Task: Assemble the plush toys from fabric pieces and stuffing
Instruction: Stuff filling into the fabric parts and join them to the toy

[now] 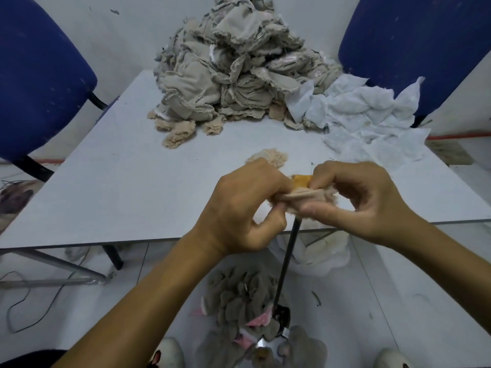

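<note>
Plush piece: a small beige fabric piece [305,199] with an orange patch [301,181] is being held in the air over the near edge of the table, between both hands.
Left hand: the left hand [247,208] is gripping the left end of the piece, fingers curled and pinching the fabric.
Right hand: the right hand [353,197] is pinching the right end, thumb and curled fingers clamped on the cloth.
Rod: a thin black rod [287,261] is running from under the piece down toward the floor; its upper end is hidden by the fabric.
Table: a pale grey table [132,187] is carrying a tall heap of grey-beige fabric shells [231,70] at its far side, with white fabric pieces [364,115] just beside the heap on the right, and a lone beige scrap [271,156] lying near the hands.
Floor: grey plush pieces with pink parts [244,301] are lying below the hands, and white stuffing material [326,256] is sitting under the table edge.
Room: two blue chairs [39,75] are standing at the far corners, on a light tiled floor.
</note>
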Demonstrator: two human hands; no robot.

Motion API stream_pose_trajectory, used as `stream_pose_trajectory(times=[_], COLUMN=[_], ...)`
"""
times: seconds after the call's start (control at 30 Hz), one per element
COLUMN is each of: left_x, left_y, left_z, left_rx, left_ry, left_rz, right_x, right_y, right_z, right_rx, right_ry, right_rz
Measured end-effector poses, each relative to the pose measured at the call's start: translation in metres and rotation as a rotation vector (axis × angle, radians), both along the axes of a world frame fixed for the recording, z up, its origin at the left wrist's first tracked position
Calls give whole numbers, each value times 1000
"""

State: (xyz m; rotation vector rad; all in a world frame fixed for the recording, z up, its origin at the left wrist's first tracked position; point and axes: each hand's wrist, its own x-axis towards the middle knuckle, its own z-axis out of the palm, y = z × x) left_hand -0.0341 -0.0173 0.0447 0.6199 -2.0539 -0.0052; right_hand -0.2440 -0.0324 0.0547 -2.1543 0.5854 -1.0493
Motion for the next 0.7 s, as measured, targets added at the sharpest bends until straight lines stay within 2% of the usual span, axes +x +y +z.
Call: stream_pose_trajectory(times=[0.23,0.47,0.57,0.7], left_x=[-4,-4,-4,-4], left_y=[5,9,12,15], left_z=[-15,-36,-44,-45], left_rx=[-21,28,37,48], left_ry=[-70,-81,-46,-19], left_rz=[12,20,77,151], right_x=[-3,-3,0,1], right_y=[6,6,11,15], right_z=[-20,-43,-54,-58], right_rx=[-260,-386,-372,-229], right_ry=[90,100,77,20], right_rz=[-106,-160,-198,-169])
